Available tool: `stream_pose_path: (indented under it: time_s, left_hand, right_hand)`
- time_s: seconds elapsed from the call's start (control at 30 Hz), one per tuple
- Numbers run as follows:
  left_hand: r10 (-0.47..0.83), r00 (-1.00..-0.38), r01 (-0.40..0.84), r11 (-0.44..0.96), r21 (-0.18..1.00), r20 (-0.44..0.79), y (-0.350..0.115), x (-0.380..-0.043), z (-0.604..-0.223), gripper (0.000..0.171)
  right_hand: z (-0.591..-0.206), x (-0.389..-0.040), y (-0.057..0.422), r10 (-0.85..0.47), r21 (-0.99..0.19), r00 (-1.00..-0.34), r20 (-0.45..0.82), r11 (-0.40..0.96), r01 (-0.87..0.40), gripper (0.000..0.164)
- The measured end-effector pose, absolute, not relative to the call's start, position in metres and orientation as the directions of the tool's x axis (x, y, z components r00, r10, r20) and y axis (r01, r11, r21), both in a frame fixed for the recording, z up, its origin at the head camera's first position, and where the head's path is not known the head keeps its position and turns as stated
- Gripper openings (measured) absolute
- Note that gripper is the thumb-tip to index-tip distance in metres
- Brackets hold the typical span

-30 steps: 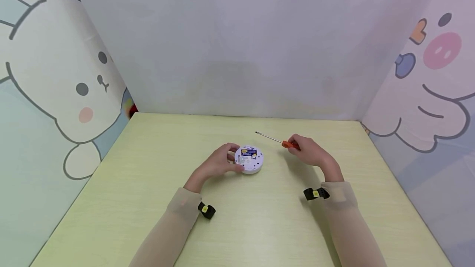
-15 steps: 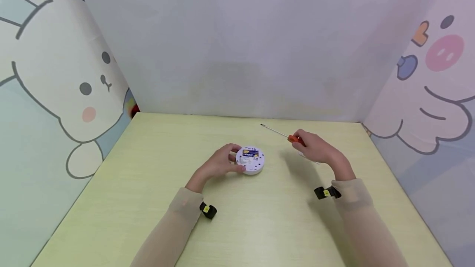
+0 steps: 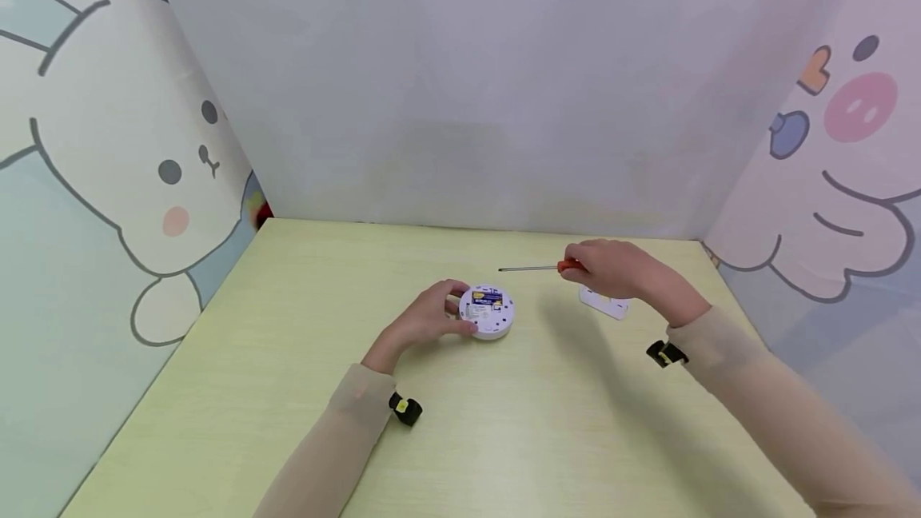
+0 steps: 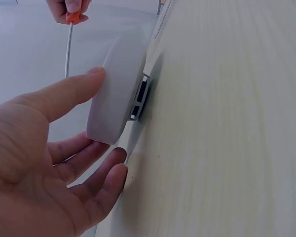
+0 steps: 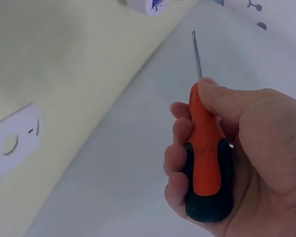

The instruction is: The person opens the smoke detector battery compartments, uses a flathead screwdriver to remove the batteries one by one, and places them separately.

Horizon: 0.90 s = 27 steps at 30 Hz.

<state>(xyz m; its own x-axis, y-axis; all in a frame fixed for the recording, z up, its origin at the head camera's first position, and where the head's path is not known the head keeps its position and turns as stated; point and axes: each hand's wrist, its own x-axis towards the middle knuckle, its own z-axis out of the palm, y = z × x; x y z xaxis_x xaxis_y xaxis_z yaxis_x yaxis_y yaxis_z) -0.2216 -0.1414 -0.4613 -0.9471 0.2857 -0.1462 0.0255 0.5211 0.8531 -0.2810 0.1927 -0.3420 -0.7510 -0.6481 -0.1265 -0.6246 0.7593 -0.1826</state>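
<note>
Near the table's middle sits a round white smoke detector, its labelled back facing up. My left hand holds it from the left, thumb on the near rim and fingers around the far side. In the left wrist view a slotted, vented part of the smoke detector faces the table. My right hand grips an orange and black screwdriver by its handle, raised above the table. The metal shaft points left, its tip behind and above the detector, apart from it. Part of the handle is hidden within the palm.
A flat white bracket with holes lies on the pale wooden table, below and partly behind my right hand. Grey cloth closes off the back, and cartoon-printed sheets stand along both sides.
My right hand has moved right and lifted with the screwdriver, whose shaft has swung to nearly level. The white bracket has come into sight beneath it. My left hand keeps its hold on the detector.
</note>
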Motion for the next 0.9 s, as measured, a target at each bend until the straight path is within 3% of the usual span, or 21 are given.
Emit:
stream_pose_path:
  time_s: [0.5, 0.9]
  left_hand:
    - [0.283, -0.947, 0.020, 0.519, 0.854, -0.150, -0.140, -0.223, -0.463, 0.075]
    - [0.293, -0.945, 0.028, 0.518, 0.855, -0.147, -0.141, -0.225, -0.465, 0.076]
  right_hand:
    - [-0.325, -0.278, 0.171, -0.690, 0.044, -0.684, -0.237, 0.695, -0.717, 0.026]
    - [-0.317, -0.274, 0.151, -0.703, 0.123, -0.659, -0.266, 0.654, -0.747, 0.022]
